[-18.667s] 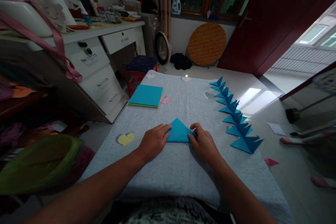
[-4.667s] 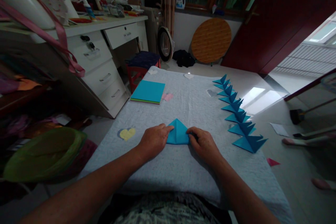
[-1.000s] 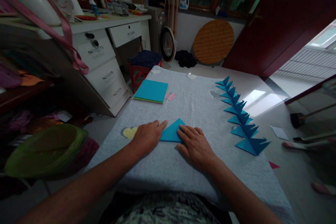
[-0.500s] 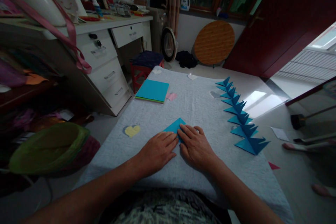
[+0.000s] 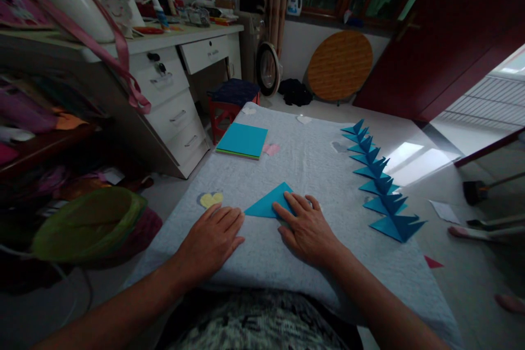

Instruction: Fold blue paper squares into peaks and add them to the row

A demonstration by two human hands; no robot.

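Head view: a folded blue paper triangle point(image 5: 264, 203) lies flat on the cloth-covered table point(image 5: 262, 268) in front of me, its peak pointing away. My right hand point(image 5: 305, 227) is palm down with its fingers slightly spread, the fingertips resting on the right part of the triangle and hiding its right corner. My left hand point(image 5: 211, 240) is flat, fingers side by side, pinching nothing; it rests at the triangle's left corner, and I cannot tell whether its fingertips touch the paper. Step in hand, as judged: steadying the piece and flattening a fold. The next move would call for a firm right-hand hold, aligned edges and even pressure along the crease; a slack hold could let the layers slip. Surface: light grey, with a yellow heart patch point(image 5: 212, 200) near my left fingertips. A stack of square paper point(image 5: 241, 139), blue on top, sits toward the far left; a row of folded blue shapes point(image 5: 371, 171), closely set, runs along the right side. Room: a white desk point(image 5: 164, 120) with drawers stands at left, a green-lined bin point(image 5: 90, 224) nearer to me. Beyond the table are a stool point(image 5: 233, 93), a washing machine point(image 5: 251, 27) with its round door point(image 5: 268, 68) swung out, and a round wooden board point(image 5: 340, 65) leaning upright
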